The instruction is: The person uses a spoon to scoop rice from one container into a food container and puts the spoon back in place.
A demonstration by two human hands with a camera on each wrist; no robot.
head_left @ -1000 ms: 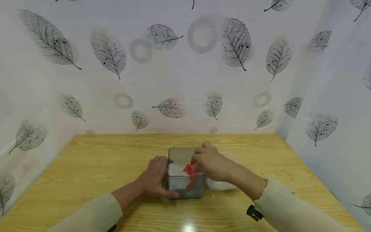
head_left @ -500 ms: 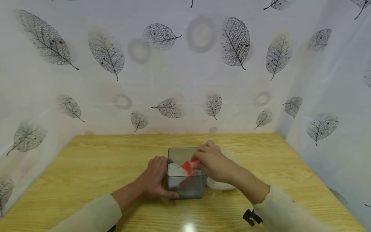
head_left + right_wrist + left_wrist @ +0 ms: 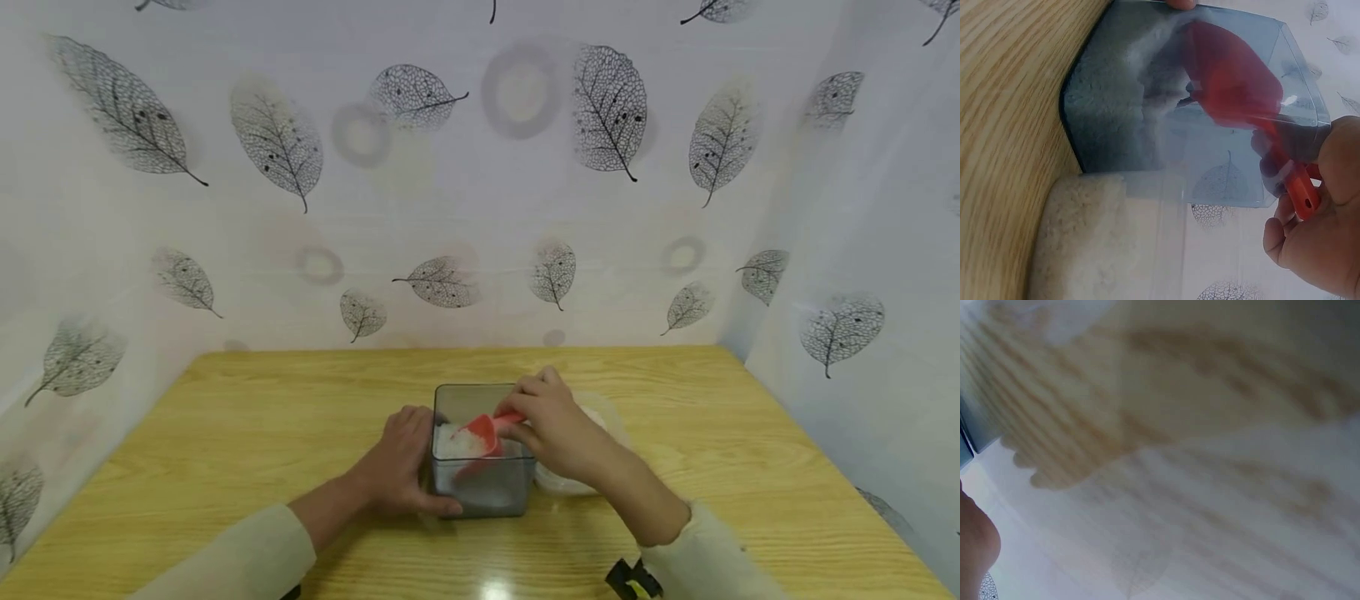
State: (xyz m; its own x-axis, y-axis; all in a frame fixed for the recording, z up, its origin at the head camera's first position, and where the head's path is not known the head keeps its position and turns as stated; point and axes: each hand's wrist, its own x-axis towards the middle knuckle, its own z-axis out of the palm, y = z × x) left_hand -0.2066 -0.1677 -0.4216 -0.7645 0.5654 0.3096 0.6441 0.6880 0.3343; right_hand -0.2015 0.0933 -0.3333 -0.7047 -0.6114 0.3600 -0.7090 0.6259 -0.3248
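Observation:
A clear, grey-tinted square container [image 3: 491, 492] stands on the table with white grains, like rice, in it. My left hand [image 3: 397, 462] holds its left side, thumb along the front. My right hand [image 3: 551, 425] grips the handle of a red scoop [image 3: 480, 429], whose bowl is inside the container over the grains. White grains show in the bowl. Through the wall, the right wrist view shows the scoop [image 3: 1235, 75] above a heap of grains [image 3: 1110, 106]. Part of my left hand [image 3: 979, 544] enters the left wrist view's left edge.
A round clear tub [image 3: 566, 481] stands against the container's right side, partly hidden by my right hand. Pale grains [image 3: 1079, 244] fill its lower part in the right wrist view. The wooden table [image 3: 262, 417] is enclosed by leaf-patterned sheeting [image 3: 480, 208].
My right hand has shifted slightly right and the scoop has tipped flatter, its bowl rising off the grains and showing a load. The left hand keeps its place on the container.

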